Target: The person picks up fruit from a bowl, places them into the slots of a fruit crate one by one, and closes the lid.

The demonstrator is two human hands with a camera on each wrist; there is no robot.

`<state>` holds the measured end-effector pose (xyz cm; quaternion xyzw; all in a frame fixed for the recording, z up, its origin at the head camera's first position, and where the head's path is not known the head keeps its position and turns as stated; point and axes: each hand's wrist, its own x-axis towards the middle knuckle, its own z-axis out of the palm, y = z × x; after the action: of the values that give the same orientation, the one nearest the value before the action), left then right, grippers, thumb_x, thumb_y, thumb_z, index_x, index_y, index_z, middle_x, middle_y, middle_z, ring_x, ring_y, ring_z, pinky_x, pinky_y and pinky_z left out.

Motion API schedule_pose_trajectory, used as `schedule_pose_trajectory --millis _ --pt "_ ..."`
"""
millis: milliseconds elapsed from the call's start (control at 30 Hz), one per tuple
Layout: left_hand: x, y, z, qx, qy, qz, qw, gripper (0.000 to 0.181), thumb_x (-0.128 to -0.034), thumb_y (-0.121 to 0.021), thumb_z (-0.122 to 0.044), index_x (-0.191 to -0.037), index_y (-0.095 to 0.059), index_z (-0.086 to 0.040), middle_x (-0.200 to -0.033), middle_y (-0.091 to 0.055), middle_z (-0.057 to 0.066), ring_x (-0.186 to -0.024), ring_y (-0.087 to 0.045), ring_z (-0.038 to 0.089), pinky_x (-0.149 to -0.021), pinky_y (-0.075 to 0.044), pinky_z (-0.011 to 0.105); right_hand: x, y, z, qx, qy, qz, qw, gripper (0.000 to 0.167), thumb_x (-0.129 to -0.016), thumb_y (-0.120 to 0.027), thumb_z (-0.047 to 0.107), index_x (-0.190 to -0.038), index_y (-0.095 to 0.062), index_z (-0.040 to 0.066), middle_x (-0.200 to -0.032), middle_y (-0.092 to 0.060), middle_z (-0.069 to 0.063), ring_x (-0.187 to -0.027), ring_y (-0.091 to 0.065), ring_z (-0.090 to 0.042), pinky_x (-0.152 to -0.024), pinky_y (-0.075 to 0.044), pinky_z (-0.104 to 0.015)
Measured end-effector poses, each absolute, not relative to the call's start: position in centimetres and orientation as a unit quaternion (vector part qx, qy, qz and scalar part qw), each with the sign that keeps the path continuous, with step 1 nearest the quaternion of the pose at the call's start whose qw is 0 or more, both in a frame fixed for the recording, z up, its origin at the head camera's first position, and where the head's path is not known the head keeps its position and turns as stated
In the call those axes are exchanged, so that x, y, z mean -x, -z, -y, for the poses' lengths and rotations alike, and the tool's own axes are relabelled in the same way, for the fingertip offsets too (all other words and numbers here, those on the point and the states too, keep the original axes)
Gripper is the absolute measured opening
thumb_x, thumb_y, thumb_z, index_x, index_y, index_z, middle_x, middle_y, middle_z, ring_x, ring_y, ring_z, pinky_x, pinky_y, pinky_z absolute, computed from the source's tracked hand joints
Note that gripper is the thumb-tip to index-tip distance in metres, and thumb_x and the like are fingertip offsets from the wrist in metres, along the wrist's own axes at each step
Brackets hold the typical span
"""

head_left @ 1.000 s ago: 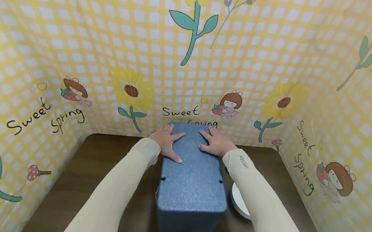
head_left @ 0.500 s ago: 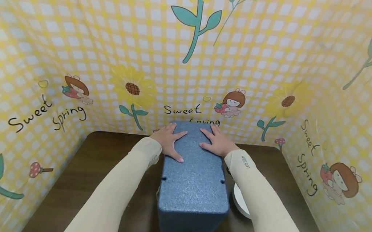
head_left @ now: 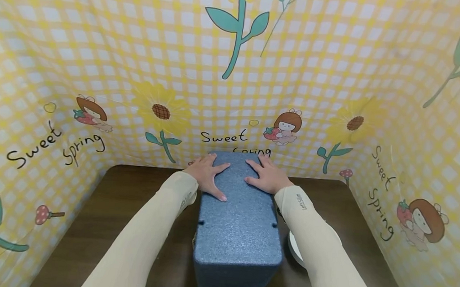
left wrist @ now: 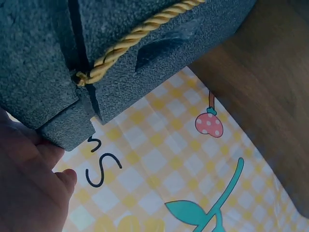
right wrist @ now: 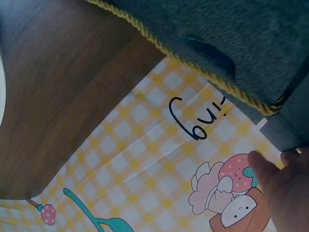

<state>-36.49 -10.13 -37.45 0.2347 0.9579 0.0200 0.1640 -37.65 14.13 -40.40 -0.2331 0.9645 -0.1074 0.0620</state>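
A blue-grey foam box (head_left: 239,234) with a closed-looking lid stands at the middle of the table, long side running away from me. My left hand (head_left: 206,175) rests on the far left part of the lid, thumb and forefinger spread across its top. On the far right part lies my right hand (head_left: 269,177), its fingers likewise spread. In the left wrist view, fingers (left wrist: 53,169) show beside the lid's corner, and a twisted yellow rope (left wrist: 140,31) hangs along the box side. The right wrist view has a similar rope (right wrist: 193,72) and part of the right hand (right wrist: 285,188).
A white round dish-like thing (head_left: 295,248) sits right of the box, partly hidden by the right sleeve (head_left: 323,245). The dark wooden table (head_left: 129,189) is enclosed at the back and sides by yellow checked cloth (head_left: 172,58).
Both hands stay on the lid in the same places. Only the head view shifts slightly.
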Motion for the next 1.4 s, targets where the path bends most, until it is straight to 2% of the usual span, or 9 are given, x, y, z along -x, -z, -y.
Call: schedule_pose_trajectory --millis 433,600,833,967,1167,1300,1400 --pt "37.2 38.2 9.7 -0.23 -0.014 -0.962 0.147 0.111 -0.0658 -0.063 -0.079 -0.154 -0.017 -0.029 -0.158 -0.008 0.021 -0.145 -0.007 0.035 -0.114 -0.012 0.053 37.9 40.6 -13.8 0.219 0.111 -0.967 0.063 0.069 -0.093 -0.04 0.053 -0.152 -0.029 0.02 -0.157 -0.013 -0.021 -0.144 -0.01 -0.039 -0.111 -0.021 -0.054" --pt "37.2 38.2 9.4 -0.234 -0.02 -0.961 0.144 0.111 -0.066 -0.063 -0.079 -0.154 -0.019 -0.027 -0.157 -0.01 0.023 -0.144 -0.009 0.037 -0.113 -0.016 0.055 38.0 40.8 -14.3 0.22 0.136 -0.964 0.056 0.068 -0.092 -0.041 0.052 -0.152 -0.031 0.019 -0.157 -0.013 -0.021 -0.144 -0.009 -0.039 -0.112 -0.019 -0.054" --pt "37.1 38.1 9.4 -0.254 -0.003 -0.957 0.138 0.111 -0.0671 -0.061 -0.079 -0.154 -0.02 -0.024 -0.155 -0.014 0.025 -0.144 -0.011 0.038 -0.114 -0.009 0.054 37.8 41.2 -14.4 0.23 0.155 -0.96 0.045 0.067 -0.091 -0.042 0.048 -0.15 -0.034 0.017 -0.156 -0.015 -0.023 -0.144 -0.01 -0.04 -0.113 -0.017 -0.054" --pt "37.3 37.8 9.5 -0.246 -0.007 -0.959 0.14 0.111 -0.0671 -0.061 -0.079 -0.154 -0.019 -0.025 -0.156 -0.012 0.024 -0.144 -0.009 0.038 -0.114 -0.008 0.054 38.1 40.7 -14.4 0.235 0.157 -0.958 0.042 0.068 -0.091 -0.042 0.048 -0.15 -0.033 0.016 -0.156 -0.015 -0.023 -0.144 -0.01 -0.04 -0.112 -0.019 -0.054" --pt "37.3 37.0 9.1 -0.214 -0.031 -0.963 0.161 0.109 -0.0682 -0.063 -0.077 -0.154 -0.019 -0.026 -0.157 -0.008 0.022 -0.144 -0.009 0.037 -0.111 -0.022 0.054 38.6 40.1 -14.8 0.237 0.169 -0.955 0.059 0.067 -0.092 -0.043 0.044 -0.151 -0.032 0.014 -0.156 -0.014 -0.025 -0.143 -0.011 -0.04 -0.112 -0.018 -0.054" --pt "37.2 37.1 8.6 -0.2 -0.019 -0.967 0.154 0.11 -0.0661 -0.061 -0.08 -0.154 -0.022 -0.026 -0.156 -0.013 0.023 -0.142 -0.017 0.039 -0.107 -0.03 0.055 38.5 40.3 -14.9 0.231 0.206 -0.948 0.075 0.064 -0.093 -0.046 0.039 -0.149 -0.034 0.01 -0.155 -0.015 -0.026 -0.142 -0.012 -0.043 -0.112 -0.016 -0.056" --pt "37.0 37.7 8.8 -0.194 -0.014 -0.97 0.144 0.109 -0.0653 -0.06 -0.081 -0.153 -0.025 -0.027 -0.155 -0.018 0.024 -0.139 -0.025 0.043 -0.102 -0.034 0.06 38.4 40.9 -14.7 0.234 0.199 -0.949 0.076 0.065 -0.092 -0.045 0.04 -0.149 -0.034 0.01 -0.154 -0.017 -0.026 -0.142 -0.014 -0.043 -0.112 -0.017 -0.056"
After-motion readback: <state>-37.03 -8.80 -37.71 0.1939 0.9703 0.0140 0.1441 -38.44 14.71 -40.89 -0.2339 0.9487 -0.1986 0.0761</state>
